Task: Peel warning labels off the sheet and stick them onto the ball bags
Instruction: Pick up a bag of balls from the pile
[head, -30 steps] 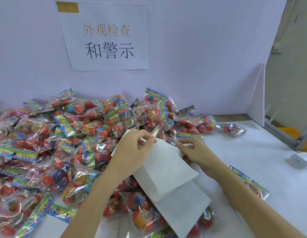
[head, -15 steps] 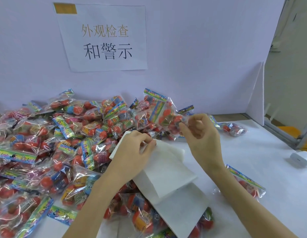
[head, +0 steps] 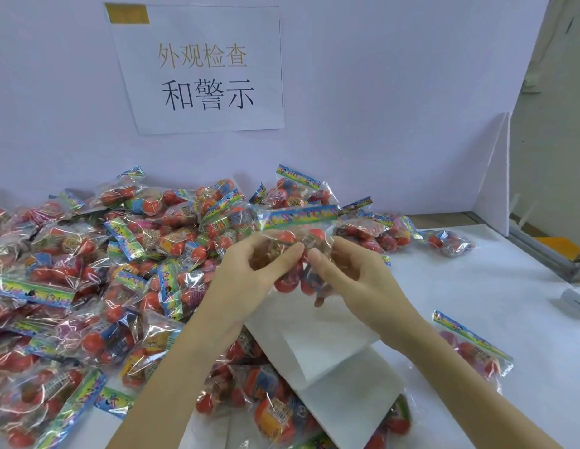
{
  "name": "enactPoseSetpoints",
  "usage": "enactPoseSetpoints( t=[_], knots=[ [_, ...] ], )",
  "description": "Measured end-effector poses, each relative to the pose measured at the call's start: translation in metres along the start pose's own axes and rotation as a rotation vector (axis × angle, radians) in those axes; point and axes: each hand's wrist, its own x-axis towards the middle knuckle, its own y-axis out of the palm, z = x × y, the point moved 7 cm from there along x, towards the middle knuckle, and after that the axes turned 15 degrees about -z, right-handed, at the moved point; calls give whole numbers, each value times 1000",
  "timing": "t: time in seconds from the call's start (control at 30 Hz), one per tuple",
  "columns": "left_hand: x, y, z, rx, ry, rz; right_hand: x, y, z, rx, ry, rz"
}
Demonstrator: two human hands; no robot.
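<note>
Both hands raised together, gripping one ball bag (head: 296,241) between them. Left hand (head: 249,277) fingers curled round bag's left side; right hand (head: 356,280) pinches right side, thumb on front. Bag's striped header upright above fingers. White label sheets (head: 318,348) lie directly below hands, partly over bags. Big pile of ball bags (head: 88,270) left of left hand. Single bag (head: 473,345) right of right forearm.

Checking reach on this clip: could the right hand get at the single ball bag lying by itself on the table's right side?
Probably yes: that bag lies beside the right forearm, nothing covering it, but the right hand currently grips another bag.
</note>
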Motion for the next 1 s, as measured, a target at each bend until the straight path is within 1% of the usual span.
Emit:
enactPoseSetpoints(
  t=[0.07, 0.17, 0.27, 0.33, 0.4, 0.53, 0.6, 0.67, 0.73, 0.83, 0.9, 1.0],
  knots=[
    [0, 1, -1, 51, 27, 21, 0, 0, 1, -44, 2, -3],
    [0, 1, 1, 28, 7, 10, 1, -4, 0, -85, 11, -4],
    [3, -6, 3, 6, -9, -48, 2, -7, -1, -205, -32, 59],
    [6, -10, 0, -54, -25, -71, 4, -9, -1, -258, -48, 95],
    [8, -12, -3, -132, -36, -32, 7, -13, 2, -247, -63, 72],
    [1, -2, -9, 44, 89, 144, 12, -26, 5, -208, -29, 27],
    [-5, 7, -8, -1, 64, 193, 16, -34, 6, -178, -44, -27],
    [-7, 10, -11, -25, 76, 192, 19, -40, 4, -139, -24, -93],
    [-7, 9, -13, 26, 131, 179, 19, -38, 3, -94, -14, -113],
    [-8, 10, -15, 56, 167, 169, 14, -28, 2, -58, -24, -80],
    [-8, 8, -14, 55, 179, 120, 10, -23, 1, -69, -45, -76],
    [-4, 3, -10, 17, 116, 40, 8, -19, 3, -28, -17, -61]
  ],
)
